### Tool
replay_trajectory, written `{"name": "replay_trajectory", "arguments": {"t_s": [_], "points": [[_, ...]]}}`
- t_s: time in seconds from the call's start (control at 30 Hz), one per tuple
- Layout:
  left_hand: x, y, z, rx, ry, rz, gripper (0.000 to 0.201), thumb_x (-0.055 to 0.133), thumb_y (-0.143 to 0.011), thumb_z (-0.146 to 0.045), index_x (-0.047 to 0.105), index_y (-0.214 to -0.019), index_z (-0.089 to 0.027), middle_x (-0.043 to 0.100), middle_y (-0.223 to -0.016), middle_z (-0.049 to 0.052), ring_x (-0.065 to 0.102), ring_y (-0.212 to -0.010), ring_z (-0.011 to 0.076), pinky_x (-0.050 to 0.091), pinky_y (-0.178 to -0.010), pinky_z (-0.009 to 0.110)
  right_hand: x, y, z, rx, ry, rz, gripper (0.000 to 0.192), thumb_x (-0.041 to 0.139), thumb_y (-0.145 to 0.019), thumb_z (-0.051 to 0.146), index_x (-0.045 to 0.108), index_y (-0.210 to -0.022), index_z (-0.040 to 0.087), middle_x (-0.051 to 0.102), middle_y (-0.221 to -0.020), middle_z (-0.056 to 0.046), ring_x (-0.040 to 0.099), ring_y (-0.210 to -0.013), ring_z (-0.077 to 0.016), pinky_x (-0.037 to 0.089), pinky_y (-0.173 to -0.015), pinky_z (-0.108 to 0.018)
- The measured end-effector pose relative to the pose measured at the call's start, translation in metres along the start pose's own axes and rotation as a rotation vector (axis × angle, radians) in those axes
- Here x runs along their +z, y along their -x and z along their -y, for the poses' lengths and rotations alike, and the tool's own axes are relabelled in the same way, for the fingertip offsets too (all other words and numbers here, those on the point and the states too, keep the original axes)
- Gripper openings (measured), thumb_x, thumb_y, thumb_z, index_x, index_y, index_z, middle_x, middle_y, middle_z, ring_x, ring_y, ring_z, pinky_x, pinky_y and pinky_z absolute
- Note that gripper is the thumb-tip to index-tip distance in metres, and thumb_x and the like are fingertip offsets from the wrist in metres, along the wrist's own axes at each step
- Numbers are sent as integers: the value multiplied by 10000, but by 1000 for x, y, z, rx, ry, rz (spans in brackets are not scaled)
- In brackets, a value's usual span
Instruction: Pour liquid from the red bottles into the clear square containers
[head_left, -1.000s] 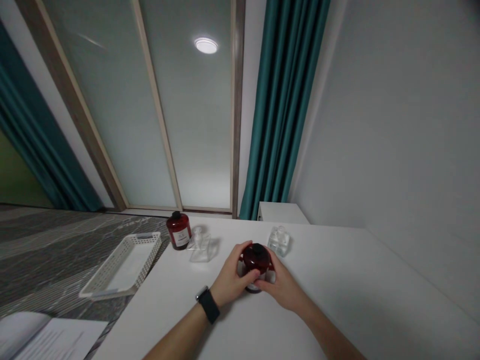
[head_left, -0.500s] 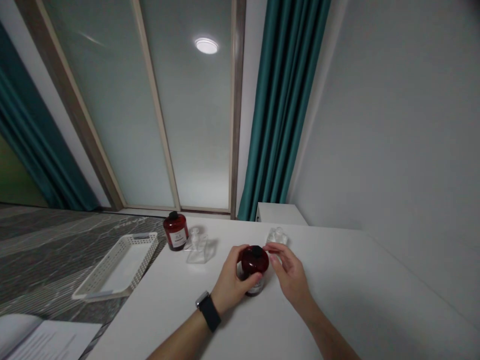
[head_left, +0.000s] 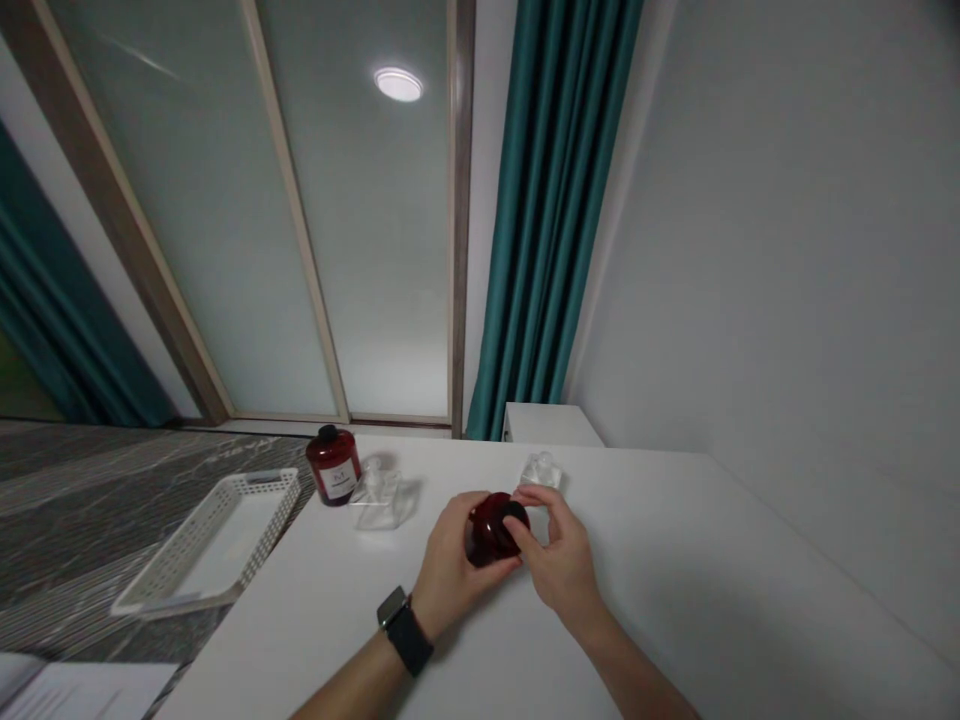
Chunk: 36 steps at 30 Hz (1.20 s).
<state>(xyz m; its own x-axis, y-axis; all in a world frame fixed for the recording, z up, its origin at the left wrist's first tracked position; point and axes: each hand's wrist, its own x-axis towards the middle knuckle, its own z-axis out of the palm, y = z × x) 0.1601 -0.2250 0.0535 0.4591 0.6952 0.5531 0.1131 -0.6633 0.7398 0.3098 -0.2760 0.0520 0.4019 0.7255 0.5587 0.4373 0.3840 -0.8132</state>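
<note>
White table (head_left: pixel 675 560) lies bare right of both hands (head_left: pixel 450 570) (head_left: pixel 559 565) gripping jar (head_left: pixel 491 525).

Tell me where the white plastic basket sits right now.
In the head view, the white plastic lattice basket lies at the left, past the white table's left edge, on the grey patterned surface, left of the upright dark red bottle.

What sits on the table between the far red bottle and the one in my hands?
In the head view, a clear glass bottle stands between the far red bottle and the held red bottle; otherwise bare white table.
</note>
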Motion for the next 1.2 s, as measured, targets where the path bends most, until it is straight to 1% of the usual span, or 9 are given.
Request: {"name": "replay_trajectory", "arguments": {"t_s": [0.1, 0.27, 0.47, 0.57, 0.7, 0.8, 0.9, 1.03, 1.2], "points": [[-2, -1, 2, -35, 49, 36, 602, 830, -694, -222, 521, -1211, -224, 631, -1176, 62, 609, -1084, 255, 481, -959, 410, -2, -1, 0, -12, -13, 22, 233, 689, -801, 228, 683, -1034, 236, 722, -987, -55, 683, -970, -240, 527, -931, -409], [-6, -1, 1, -109, 133, 87, 643, 845, -646, -181, 523, -1202, -204, 620, -1188, 72, 594, -1099, 261, 459, -983, 420, -5, 2, -2, -54, -13, 54, 200, 684, -821, 237, 700, -1020, 253, 735, -1070, -66, 622, -1195, -281, 467, -1042, -455], [-11, 0, -1, -178, 216, 143, 658, 859, -598, -180, 535, -1171, -191, 623, -1149, 71, 592, -1068, 264, 462, -970, 420, -9, 7, -6, -71, -34, 102, 188, 663, -860, 246, 690, -1044, 272, 733, -1054, -51, 572, -1275, -278, 433, -1085, -461], [-6, 3, 2, -139, 210, 124, 651, 856, -615, -213, 528, -1177, -195, 606, -1160, 78, 587, -1067, 267, 469, -961, 426, -7, 9, -10, -63, -47, 77, 202, 659, -867, 258, 678, -1068, 262, 737, -1019, -56, 610, -1211, -270, 451, -1064, -457], [8, 9, 6, -59, 122, -11, 629, 832, -663, -236, 508, -1201, -202, 573, -1192, 97, 580, -1100, 283, 471, -967, 450, -3, 11, -15, -39, -35, -17, 211, 683, -846, 280, 667, -1053, 239, 714, -1021, -67, 667, -1026, -242, 510, -974, -425], [13, 11, 7, -48, 76, -79, 603, 824, -679, -253, 509, -1190, -202, 572, -1178, 98, 585, -1095, 289, 475, -962, 464, 1, 13, -16, 20, -22, -71, 267, 720, -810, 289, 659, -1062, 226, 707, -1019, -72, 674, -982, -239, 531, -928, -408], [11, 11, 7, -33, 83, -44, 597, 825, -684, -277, 520, -1193, -211, 587, -1151, 88, 592, -1068, 284, 483, -938, 453, 1, 14, -14, 61, -20, -82, 271, 728, -802, 289, 660, -1056, 221, 715, -1014, -75, 679, -989, -242, 530, -932, -408], [7, 10, 5, -66, 184, 28, 607, 809, -690, -263, 508, -1216, -219, 601, -1131, 68, 602, -1037, 261, 488, -917, 418, -2, 15, -10, 69, -46, -39, 247, 702, -826, 304, 662, -1058, 226, 734, -1006, -73, 696, -980, -241, 523, -955, -426], [12, 13, -1, -79, 131, -30, 582, 800, -685, -232, 498, -1182, -209, 594, -1104, 64, 596, -1027, 258, 483, -916, 418, -3, 15, -5, 44, -24, -21, 217, 680, -838, 294, 669, -1045, 230, 736, -1005, -68, 679, -1038, -247, 481, -1017, -458]]}}
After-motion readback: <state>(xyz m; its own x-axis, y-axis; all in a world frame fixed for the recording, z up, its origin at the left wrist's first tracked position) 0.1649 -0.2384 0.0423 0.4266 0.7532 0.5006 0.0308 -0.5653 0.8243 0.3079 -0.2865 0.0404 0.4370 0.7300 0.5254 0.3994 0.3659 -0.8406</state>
